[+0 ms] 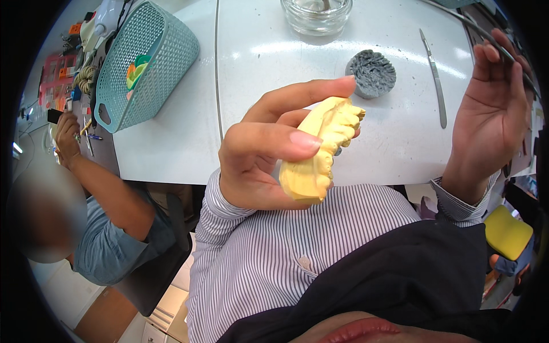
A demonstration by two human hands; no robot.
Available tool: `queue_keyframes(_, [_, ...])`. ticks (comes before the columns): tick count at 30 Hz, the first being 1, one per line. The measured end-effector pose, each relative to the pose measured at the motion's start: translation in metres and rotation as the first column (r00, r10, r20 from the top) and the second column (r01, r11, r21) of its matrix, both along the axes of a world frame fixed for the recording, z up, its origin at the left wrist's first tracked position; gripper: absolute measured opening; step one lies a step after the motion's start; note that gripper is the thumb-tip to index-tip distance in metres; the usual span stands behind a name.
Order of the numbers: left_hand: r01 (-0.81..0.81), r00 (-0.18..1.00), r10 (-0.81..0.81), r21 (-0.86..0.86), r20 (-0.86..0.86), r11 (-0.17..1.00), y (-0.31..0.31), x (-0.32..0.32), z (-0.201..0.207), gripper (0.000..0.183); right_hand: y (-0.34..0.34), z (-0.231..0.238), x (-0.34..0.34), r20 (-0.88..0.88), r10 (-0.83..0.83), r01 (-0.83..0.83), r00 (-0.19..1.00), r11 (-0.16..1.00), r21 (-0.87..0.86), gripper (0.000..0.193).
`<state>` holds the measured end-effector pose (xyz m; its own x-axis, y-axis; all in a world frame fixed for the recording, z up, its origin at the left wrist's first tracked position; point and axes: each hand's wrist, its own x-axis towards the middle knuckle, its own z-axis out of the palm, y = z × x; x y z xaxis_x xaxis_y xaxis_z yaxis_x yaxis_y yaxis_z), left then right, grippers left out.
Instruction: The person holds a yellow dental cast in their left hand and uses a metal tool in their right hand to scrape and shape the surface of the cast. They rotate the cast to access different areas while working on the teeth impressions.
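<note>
Your left hand (269, 151) holds one yellow plaster tooth model (321, 150) up above the near edge of the white desk (171, 137), close in front of your chest. The thumb presses across its upper side and the other fingers (300, 94) wrap behind and over it, so the row of teeth faces outward to the right. That grip looks chosen to keep the teeth side bare and turned where you can see it. These fingers are closed firmly on the model.

Your right hand (492, 108) is raised beside the desk's right edge, palm turned toward the model, with the fingers loosely curled around one thin dark tool (506, 54) that runs up past the fingertips. The grip looks light, like a pen hold, though the tool's tip is cut off by the picture's rim.

On the desk lie one scalpel-like metal blade (434, 77), straight and well apart from your hands, one grey ridged round block (372, 73) just beyond the model, and one clear glass jar (316, 14) at the far edge. One teal plastic basket (146, 63) stands at the left, tilted, with small coloured pieces inside that are too small to count.

At the far left one other person sits in a blue shirt, one hand (67, 137) of theirs resting among small things on a neighbouring surface.
</note>
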<state>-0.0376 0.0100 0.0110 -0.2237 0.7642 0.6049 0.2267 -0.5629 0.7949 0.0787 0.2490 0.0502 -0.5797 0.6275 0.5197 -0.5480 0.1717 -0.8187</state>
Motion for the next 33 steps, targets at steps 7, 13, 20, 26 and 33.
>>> queue_keyframes(7, [-0.002,0.996,-0.001,0.029,0.086,1.0,-0.002,0.002,-0.003,0.092,-0.012,-0.004,-0.016,-0.044,0.054,-0.044,0.998,0.977,0.207,0.021])
queue_keyframes(13, [-0.011,0.97,0.021,-0.041,0.24,0.999,-0.006,0.003,0.011,0.094,-0.02,-0.006,-0.032,0.032,0.135,-0.138,0.99,0.941,0.31,0.015])
queue_keyframes(20, [-0.158,0.925,0.118,0.084,0.361,0.984,0.001,0.011,0.01,0.083,-0.029,-0.005,-0.041,0.124,0.093,-0.127,0.988,0.941,0.313,0.012])
queue_keyframes(26, [-0.06,0.975,0.044,0.066,0.217,0.996,-0.003,0.003,0.007,0.093,-0.031,-0.007,-0.043,0.138,0.102,-0.141,0.985,0.941,0.307,0.013])
queue_keyframes(33, [-0.046,0.946,0.032,0.037,0.324,0.998,-0.005,0.007,0.006,0.093,-0.03,-0.008,-0.043,0.14,0.103,-0.141,0.985,0.942,0.304,0.013])
